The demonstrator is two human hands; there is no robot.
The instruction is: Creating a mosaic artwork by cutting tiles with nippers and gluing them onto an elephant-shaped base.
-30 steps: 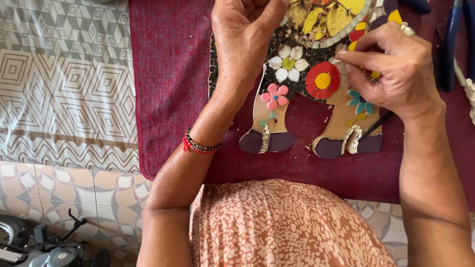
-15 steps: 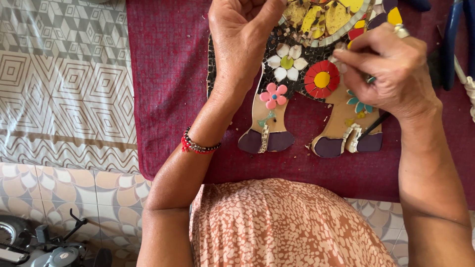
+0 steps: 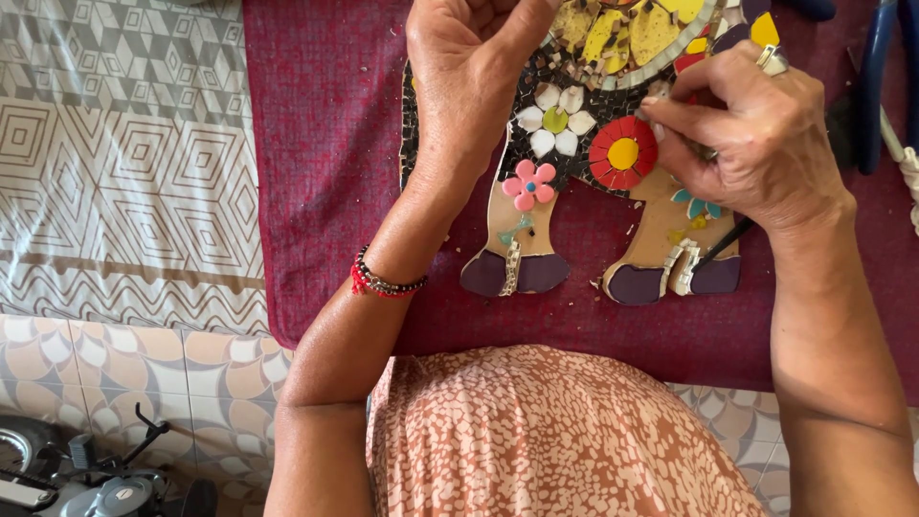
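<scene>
Two hands work over a mosaic animal figure (image 3: pixel 536 239) lying on a dark red cloth (image 3: pixel 325 172) that covers the table, with the figure's feet pointing toward the near edge. At the cloth's left edge a grey patterned sheet (image 3: pixel 115 163) shows. The left hand (image 3: pixel 469 86), with a beaded bracelet (image 3: pixel 383 282) at the wrist, rests on the figure's left side, fingers curled loosely; I cannot tell whether they pinch anything. Beside it sit a white flower (image 3: pixel 553 120), a pink flower (image 3: pixel 529 185) and a red disc with a yellow centre (image 3: pixel 623 153). The right hand (image 3: pixel 756 134) pinches a thin dark tool (image 3: pixel 723 239) closed between its fingers, just right of the disc. The body looks mostly tiled; both legs are largely bare, only the purple feet covered. Blue-handled pliers (image 3: pixel 881 86) lie near the far right corner.
</scene>
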